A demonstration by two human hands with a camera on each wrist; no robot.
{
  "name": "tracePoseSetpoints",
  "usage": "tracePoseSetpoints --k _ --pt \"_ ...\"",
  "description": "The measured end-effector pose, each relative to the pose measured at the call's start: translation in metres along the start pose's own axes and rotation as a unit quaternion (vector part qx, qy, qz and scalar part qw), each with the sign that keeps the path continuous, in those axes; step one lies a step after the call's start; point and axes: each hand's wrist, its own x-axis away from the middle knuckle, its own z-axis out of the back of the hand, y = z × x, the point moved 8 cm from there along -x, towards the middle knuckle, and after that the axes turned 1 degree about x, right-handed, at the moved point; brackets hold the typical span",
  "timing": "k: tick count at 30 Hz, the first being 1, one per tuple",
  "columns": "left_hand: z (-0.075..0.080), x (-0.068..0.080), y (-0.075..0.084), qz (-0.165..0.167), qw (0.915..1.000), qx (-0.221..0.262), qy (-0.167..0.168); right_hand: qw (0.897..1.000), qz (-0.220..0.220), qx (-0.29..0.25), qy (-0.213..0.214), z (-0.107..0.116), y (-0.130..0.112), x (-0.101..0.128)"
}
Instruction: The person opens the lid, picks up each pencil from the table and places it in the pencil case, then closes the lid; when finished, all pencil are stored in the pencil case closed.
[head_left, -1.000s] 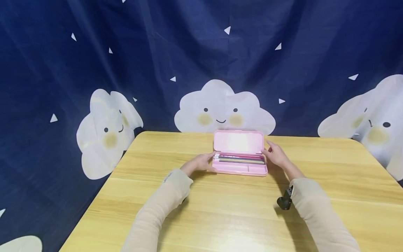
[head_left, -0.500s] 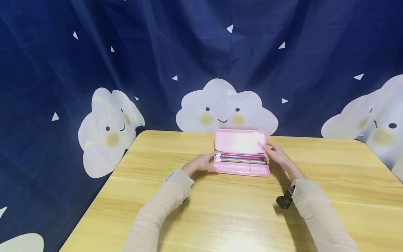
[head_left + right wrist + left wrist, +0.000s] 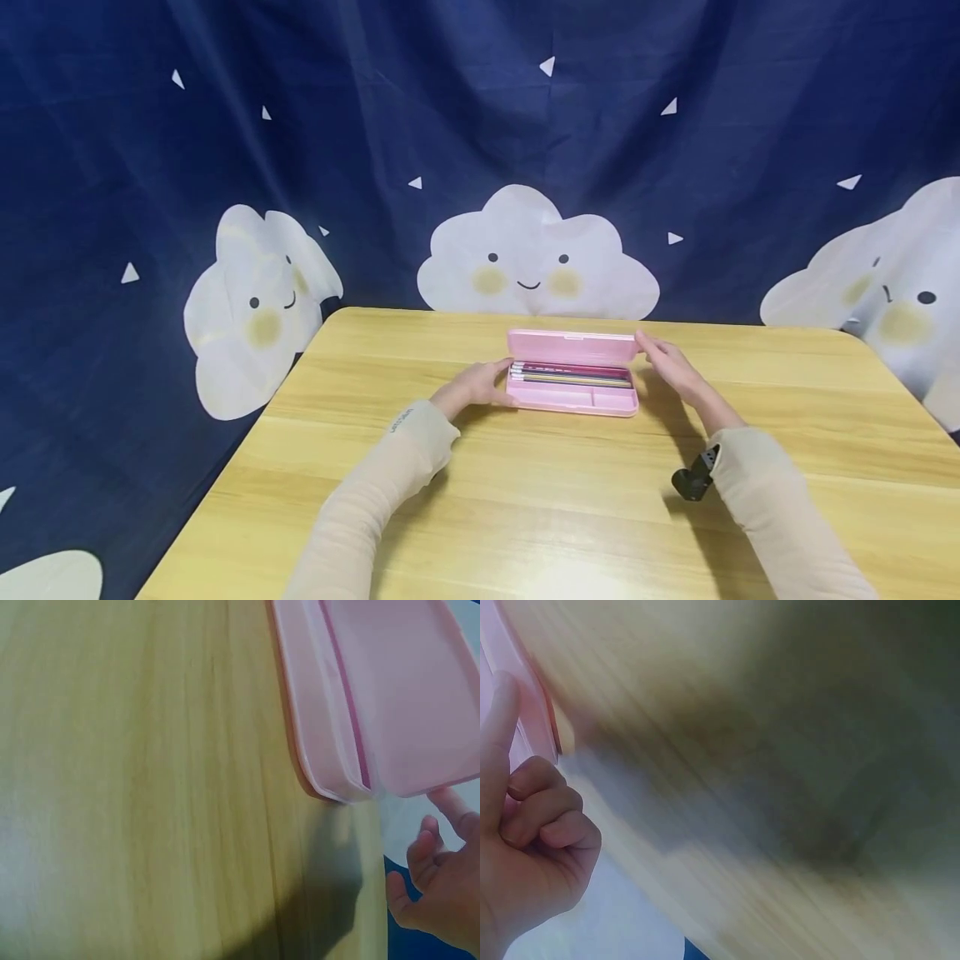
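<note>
A pink pencil case (image 3: 551, 398) lies on the table, its hinged lid (image 3: 573, 347) raised and leaning forward over the base. Several pencils (image 3: 573, 379) lie side by side in its rear compartment. My left hand (image 3: 477, 385) holds the case's left end, thumb at the front corner and a finger at the back; in the left wrist view one finger (image 3: 501, 712) lies straight along the pink side while the others curl. At the other end, my right hand (image 3: 667, 364) touches the lid's right edge with a fingertip, and its remaining fingers (image 3: 421, 859) are loosely bent.
The wooden table (image 3: 525, 500) stretches in front of the case. Behind its back edge hangs a dark blue curtain (image 3: 480, 108) printed with white clouds. A black wrist camera (image 3: 693, 477) sits on my right wrist.
The lid has tipped forward from nearly upright, its top edge now lower. My right fingertips have shifted to the lid's upper right corner. The left hand has stayed at the left end.
</note>
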Motion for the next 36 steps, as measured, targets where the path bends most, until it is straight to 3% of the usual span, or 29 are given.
tracePoseSetpoints --k 4,9,14,21,29,36 --pt "0.002 -0.001 0.002 -0.008 0.9999 0.004 0.010 0.999 0.011 0.022 -0.043 0.002 0.002 0.006" --pt "0.014 -0.002 0.008 -0.056 0.9943 0.083 0.036 0.992 0.029 0.074 -0.101 -0.001 0.006 0.015" --pt "0.016 -0.002 0.011 -0.073 0.9879 0.136 0.018 0.985 0.060 0.107 -0.120 -0.007 0.006 0.019" --pt "0.000 -0.002 0.003 -0.036 0.9939 0.100 -0.028 0.978 0.099 0.126 -0.136 -0.019 0.002 0.018" --pt "-0.003 -0.001 0.004 -0.031 0.9972 0.066 -0.019 0.975 0.079 0.139 -0.155 -0.020 0.005 0.020" --pt "-0.001 -0.004 0.007 -0.041 0.9982 0.040 -0.015 0.969 0.089 0.159 -0.169 -0.020 0.002 0.021"
